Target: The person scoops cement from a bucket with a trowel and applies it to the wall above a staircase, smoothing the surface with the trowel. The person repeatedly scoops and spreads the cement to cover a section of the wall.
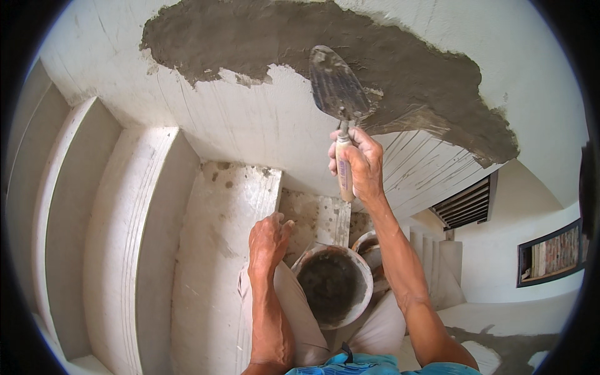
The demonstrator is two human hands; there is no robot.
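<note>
My right hand [359, 159] grips a trowel [337, 84] by its pale wooden handle. The trowel's blade, smeared with grey mortar, points up the white wall and lies over a wide patch of wet grey mortar [250, 34]. It looks close to the surface, though contact is hard to judge. My left hand [269, 240] hovers or rests near my left knee, its fingers curled in, with nothing visible in it. Between my legs stands a round bucket [361, 306] with dark grey mortar inside, below both hands.
White stair steps [150, 187] rise on the left; the tread [212, 206] beside me has mortar spots. Another container [370, 249] is partly hidden behind the bucket and my right arm. Farther right are a slatted opening [465, 203], a dark-framed window [550, 253] and lower steps [428, 250].
</note>
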